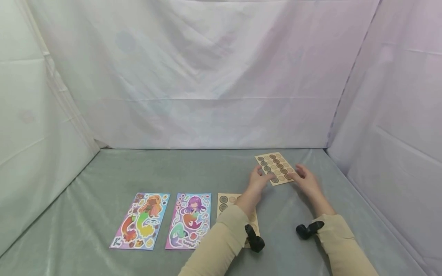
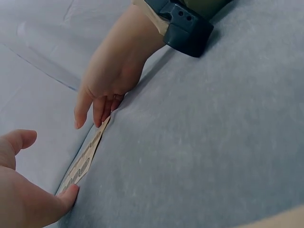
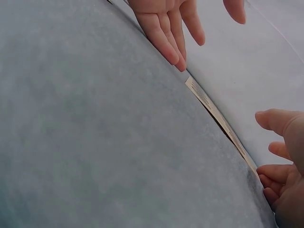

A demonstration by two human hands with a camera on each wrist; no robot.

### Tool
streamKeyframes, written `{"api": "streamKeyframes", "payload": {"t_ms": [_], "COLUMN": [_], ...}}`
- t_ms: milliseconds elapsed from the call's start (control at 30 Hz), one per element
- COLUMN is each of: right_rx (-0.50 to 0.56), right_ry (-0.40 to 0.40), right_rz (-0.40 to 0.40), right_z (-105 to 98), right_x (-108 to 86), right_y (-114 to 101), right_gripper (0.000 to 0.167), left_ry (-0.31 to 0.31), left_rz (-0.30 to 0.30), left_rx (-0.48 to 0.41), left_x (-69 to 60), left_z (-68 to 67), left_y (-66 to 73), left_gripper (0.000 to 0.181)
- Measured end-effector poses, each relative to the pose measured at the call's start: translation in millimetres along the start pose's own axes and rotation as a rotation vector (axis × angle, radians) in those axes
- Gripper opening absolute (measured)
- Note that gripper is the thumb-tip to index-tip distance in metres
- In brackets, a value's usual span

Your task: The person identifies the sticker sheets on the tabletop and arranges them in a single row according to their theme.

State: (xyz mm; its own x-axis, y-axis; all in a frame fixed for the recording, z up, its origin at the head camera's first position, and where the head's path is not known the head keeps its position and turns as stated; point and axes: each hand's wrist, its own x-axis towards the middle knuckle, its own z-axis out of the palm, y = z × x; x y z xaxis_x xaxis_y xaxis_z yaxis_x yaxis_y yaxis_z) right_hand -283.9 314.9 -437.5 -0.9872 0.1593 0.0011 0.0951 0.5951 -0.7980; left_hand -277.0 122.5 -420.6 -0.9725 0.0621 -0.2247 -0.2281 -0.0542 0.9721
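A beige sheet of round stickers (image 1: 275,164), in dark and pale circles, lies tilted toward the back right of the table. My left hand (image 1: 254,188) is at its near left side, fingers extended. Across from it, my right hand (image 1: 307,184) is by the near right edge, its fingers loosely extended and touching or almost touching the sheet. In the right wrist view the sheet (image 3: 218,118) appears as a thin strip between both hands, and neither hand visibly curls round it. A second beige sticker sheet (image 1: 223,200) is partly hidden under my left forearm.
Two colourful mermaid sticker sheets lie side by side to the left, one with an orange-haired figure (image 1: 143,220), the other purple-haired (image 1: 191,220). Grey cloth (image 1: 103,180) covers the table. White curtains (image 1: 207,76) enclose the back and sides.
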Motion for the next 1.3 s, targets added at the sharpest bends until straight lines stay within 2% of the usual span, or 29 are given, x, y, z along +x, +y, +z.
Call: {"api": "streamKeyframes", "payload": {"t_ms": [367,667,900,1133,1300], "right_rx": [0.013,0.032,0.062,0.177,0.208], "right_ry": [-0.026,-0.027,0.009,0.059,0.103], "right_rz": [-0.012,0.011,0.024,0.046,0.059], "right_z": [0.1,0.4,0.9,1.9,2.5], "right_x": [1.4,0.8,2.4,1.7,1.5], "right_y": [-0.4,-1.3,0.4,1.5,1.6], "right_gripper": [0.077,0.078,0.073,0.069,0.064], "left_ry": [-0.014,-0.030,-0.030,-0.046,-0.039], "left_rz": [-0.031,-0.044,-0.021,-0.024,-0.022], "left_rx": [-0.089,-0.252,-0.277,-0.298,-0.298], "left_x": [0.5,-0.8,-0.6,-1.6,-2.0], "left_z": [1.9,4.1,5.2,3.6,3.4], "left_y": [2.1,0.6,-3.4,-4.6,-4.2], "left_gripper": [0.074,0.074,0.074,0.075,0.075]}}
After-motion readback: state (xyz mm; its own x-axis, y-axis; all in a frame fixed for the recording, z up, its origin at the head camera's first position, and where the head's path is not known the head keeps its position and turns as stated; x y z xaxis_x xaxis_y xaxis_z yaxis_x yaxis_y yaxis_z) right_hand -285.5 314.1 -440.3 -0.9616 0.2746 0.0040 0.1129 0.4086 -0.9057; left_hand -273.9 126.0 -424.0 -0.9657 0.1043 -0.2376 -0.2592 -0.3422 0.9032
